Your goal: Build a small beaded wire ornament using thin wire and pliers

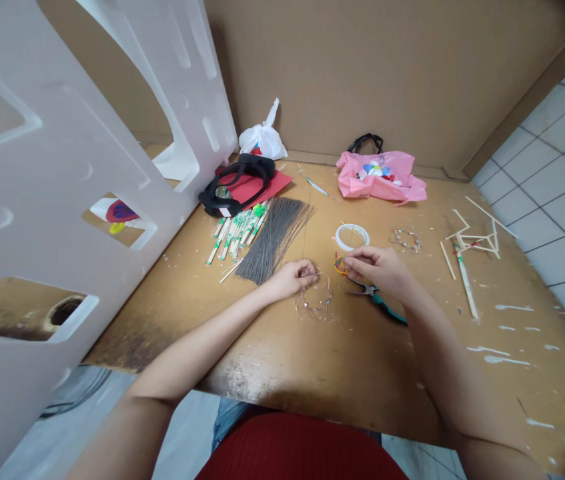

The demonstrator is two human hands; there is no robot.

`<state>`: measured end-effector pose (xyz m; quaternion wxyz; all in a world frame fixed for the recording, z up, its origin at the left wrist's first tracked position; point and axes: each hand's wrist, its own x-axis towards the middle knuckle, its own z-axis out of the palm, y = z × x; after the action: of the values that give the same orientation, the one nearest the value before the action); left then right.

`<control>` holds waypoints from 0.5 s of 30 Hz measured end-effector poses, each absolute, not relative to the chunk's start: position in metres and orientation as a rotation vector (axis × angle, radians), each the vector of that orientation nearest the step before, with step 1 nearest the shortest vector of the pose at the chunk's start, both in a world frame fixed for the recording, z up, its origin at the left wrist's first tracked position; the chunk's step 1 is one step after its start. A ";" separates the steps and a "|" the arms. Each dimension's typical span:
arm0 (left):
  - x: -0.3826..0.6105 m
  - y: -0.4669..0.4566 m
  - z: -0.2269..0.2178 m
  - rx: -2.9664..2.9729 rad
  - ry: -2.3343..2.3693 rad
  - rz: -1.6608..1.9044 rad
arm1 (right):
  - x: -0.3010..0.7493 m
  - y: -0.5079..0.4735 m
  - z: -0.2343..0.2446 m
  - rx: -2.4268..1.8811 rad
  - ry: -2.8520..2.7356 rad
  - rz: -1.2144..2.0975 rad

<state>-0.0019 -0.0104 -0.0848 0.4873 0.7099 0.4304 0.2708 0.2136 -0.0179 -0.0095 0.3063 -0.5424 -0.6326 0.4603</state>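
Observation:
My left hand point(298, 278) is closed in a pinch on a thin wire; one fine strand stands up above its fingers. Just below and right of it lies a loose wire ring point(326, 305) strung with small beads. My right hand point(379, 268) has its thumb and fingers pinched together at a small bundle of coloured rubber bands point(339, 265), yellow, red and green. Under that hand lie pliers point(362, 291) with teal handles, partly covered by the wrist. A white tape roll point(352, 237) sits beyond the right hand, with a second beaded wire ring point(405, 241) to its right.
Grey wire lengths point(272, 240) and wrapped chopsticks point(235, 233) lie at left, by a black headset strap point(239, 187) on red paper. A pink bag point(382, 177) and white bag point(263, 141) stand behind. At right is a stick frame point(479, 241). A white plastic panel point(87, 167) borders the left.

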 end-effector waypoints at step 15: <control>0.014 -0.013 -0.022 1.456 0.909 0.890 | 0.209 -0.042 0.014 -1.200 -2.131 0.692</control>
<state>0.0142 -0.0133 -0.0217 0.5681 0.6197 0.3868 0.3790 0.2094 -0.0422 0.0144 0.2955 -0.4511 -0.8010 0.2600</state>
